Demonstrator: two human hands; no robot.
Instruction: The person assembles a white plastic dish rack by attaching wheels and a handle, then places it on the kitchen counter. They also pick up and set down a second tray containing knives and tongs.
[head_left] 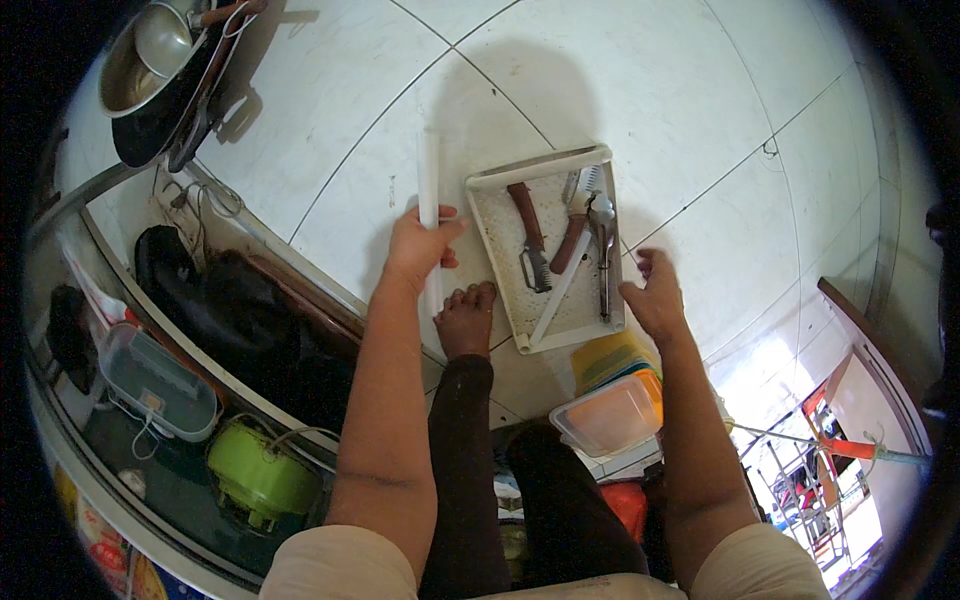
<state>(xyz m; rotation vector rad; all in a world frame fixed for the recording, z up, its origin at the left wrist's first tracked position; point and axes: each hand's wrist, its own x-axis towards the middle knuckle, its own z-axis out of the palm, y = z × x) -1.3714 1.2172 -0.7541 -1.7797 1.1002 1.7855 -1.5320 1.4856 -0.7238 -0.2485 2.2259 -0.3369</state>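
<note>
A long white tube (430,170) lies upright in the picture, left of a tray. My left hand (422,245) is closed around its middle. The tray (482,240) is off-white and shallow, with a thick rim, on the tiled floor. Inside it are a brown-handled tool with a toothed metal end (528,225), a second brown-handled tool (570,245), a long shiny metal tool (604,250) and a thin white strip (556,300). My right hand (657,297) hovers or rests just beside the tray's right edge, fingers apart, holding nothing; I cannot tell whether it touches the rim.
My bare foot (465,320) is between the tube and tray. Plastic containers (610,410) stack near the tray's front edge. At left, a shelf holds a black bag (250,310), a clear container (160,385) and a green container (260,470). Pans (150,60) sit far left.
</note>
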